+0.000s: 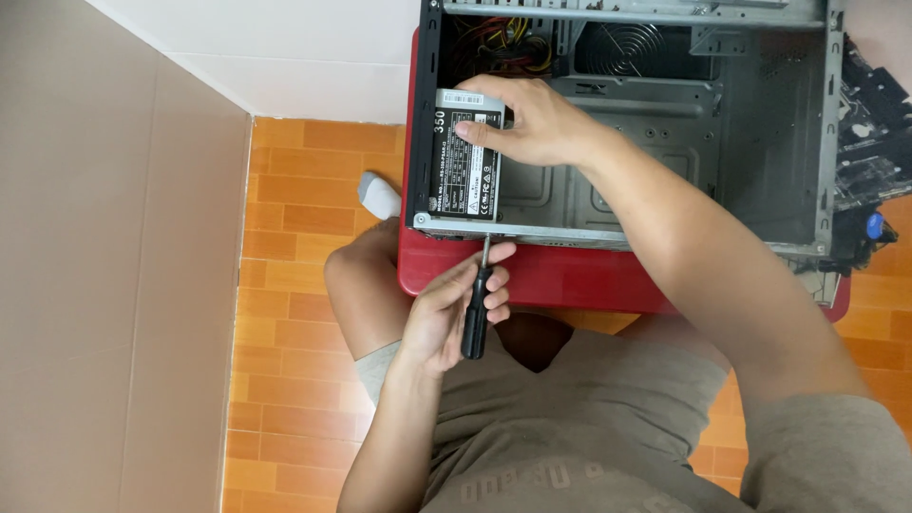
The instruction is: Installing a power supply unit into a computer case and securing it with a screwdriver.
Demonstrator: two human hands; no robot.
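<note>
A screwdriver (478,306), its long axis running almost straight away from the person, points its tip at the near edge of an open computer case (665,123) on a red table (570,280). The left hand (451,313) grips its black handle, fingers curled around it. The right hand (527,119), arm stretched across into the case, lies palm down, grasping the power supply (465,176) in the case's left corner.

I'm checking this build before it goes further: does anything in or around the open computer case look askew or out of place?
The power supply sits slightly tilted in its corner of the case, steadied by the right hand. The left hand holds a screwdriver to the case's edge. Loose cables bunch behind it.
</note>
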